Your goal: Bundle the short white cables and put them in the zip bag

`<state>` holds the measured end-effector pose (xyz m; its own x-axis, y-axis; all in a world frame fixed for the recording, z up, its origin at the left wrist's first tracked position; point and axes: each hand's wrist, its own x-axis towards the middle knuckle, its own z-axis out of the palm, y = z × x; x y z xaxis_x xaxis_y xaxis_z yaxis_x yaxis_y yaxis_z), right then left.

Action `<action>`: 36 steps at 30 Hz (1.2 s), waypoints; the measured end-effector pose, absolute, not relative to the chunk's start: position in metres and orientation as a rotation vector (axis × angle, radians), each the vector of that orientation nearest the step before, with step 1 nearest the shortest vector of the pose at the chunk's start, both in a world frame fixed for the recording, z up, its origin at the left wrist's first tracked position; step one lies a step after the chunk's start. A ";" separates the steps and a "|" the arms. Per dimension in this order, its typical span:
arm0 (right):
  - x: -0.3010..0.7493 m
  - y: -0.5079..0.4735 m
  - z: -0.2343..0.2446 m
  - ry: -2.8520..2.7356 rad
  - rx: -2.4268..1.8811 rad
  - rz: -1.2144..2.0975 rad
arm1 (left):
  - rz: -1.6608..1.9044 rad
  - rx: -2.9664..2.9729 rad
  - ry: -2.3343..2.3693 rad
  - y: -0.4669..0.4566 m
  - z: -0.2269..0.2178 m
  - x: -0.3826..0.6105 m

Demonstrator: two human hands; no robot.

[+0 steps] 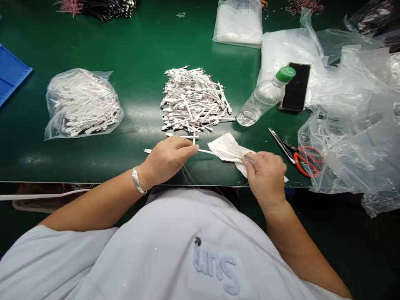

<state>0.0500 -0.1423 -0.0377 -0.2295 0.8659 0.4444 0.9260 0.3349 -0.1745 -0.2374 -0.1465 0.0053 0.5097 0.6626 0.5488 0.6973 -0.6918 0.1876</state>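
Observation:
My left hand [167,160] pinches a thin white cable [204,151], whose end sticks out past the hand on the left. The cable's other end runs into a white cloth wipe [227,151]. My right hand [265,177] grips that wipe, and the part of the cable inside it is hidden. A loose heap of short white cables [193,100] lies just beyond my hands. Further left, a clear zip bag [83,104] holds many more. A silver bangle [138,180] circles my left wrist.
On the green work table [131,46], orange-handled scissors [308,160] lie near my right hand. A water bottle [264,96], a phone [296,87] and crumpled clear plastic bags [353,121] are at the right. A blue tray [11,73] sits at the far left.

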 end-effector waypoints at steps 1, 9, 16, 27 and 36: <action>0.049 -0.142 -0.034 -2.085 -1.558 -0.199 | -1.090 -2.675 -1.199 -0.154 0.005 -0.243; -0.005 -0.152 -0.002 -1.970 -1.089 0.721 | -1.814 -2.610 -1.503 -0.184 0.001 -0.258; -0.038 -0.146 -0.003 -2.048 -1.049 0.886 | -1.441 -2.674 -1.805 -0.188 -0.001 -0.287; -0.042 -0.148 -0.035 -2.129 -1.042 0.826 | -0.702 -2.676 -2.190 -0.188 -0.010 -0.332; -0.035 -0.148 -0.041 -2.122 -0.990 0.824 | 0.138 -2.585 -2.033 -0.190 0.021 -0.315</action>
